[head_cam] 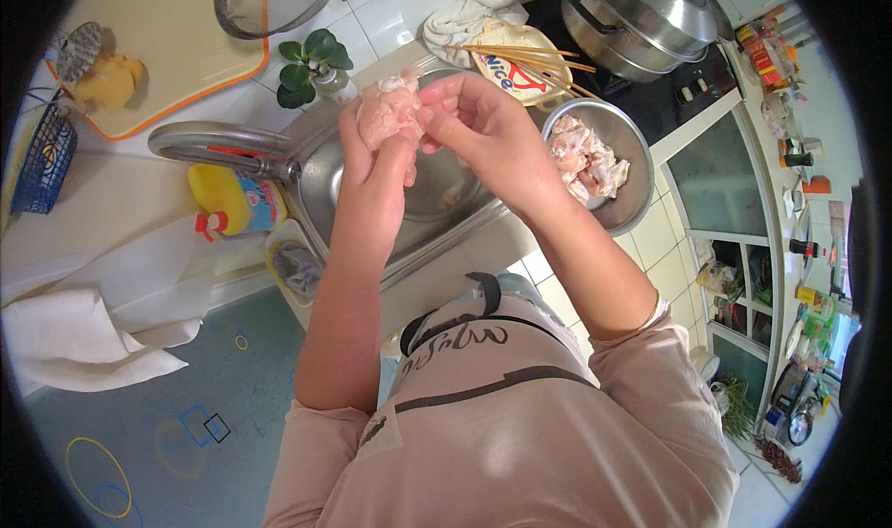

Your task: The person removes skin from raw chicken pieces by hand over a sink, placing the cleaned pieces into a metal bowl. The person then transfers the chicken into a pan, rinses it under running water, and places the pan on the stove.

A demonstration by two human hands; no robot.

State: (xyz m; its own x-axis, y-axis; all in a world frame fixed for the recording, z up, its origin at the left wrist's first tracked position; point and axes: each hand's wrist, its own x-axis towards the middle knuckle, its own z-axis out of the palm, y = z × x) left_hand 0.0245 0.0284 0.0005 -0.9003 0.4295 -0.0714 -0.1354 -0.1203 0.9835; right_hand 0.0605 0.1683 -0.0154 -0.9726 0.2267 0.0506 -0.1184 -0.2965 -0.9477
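Above the stainless steel sink (317,200), my left hand (376,186) holds a pale pink piece of raw meat (387,113), apparently chicken. My left thumb presses along its near side. The thumb and fingertips of my right hand (491,137) pinch at the right edge of the same piece; the exact contact is partly hidden by the fingers. Right of the sink, below my right wrist, a metal bowl (631,211) contains several more raw chicken pieces (589,158). My right forearm passes in front of the bowl's near left side.
A curved faucet (216,141) reaches left from the sink. Near it stand a yellow detergent bottle (237,197) and a small potted plant (313,68). Chopsticks (529,59) lie across a printed bag (512,78) behind the sink. A large steamer pot (627,33) stands on the black stove (669,99).
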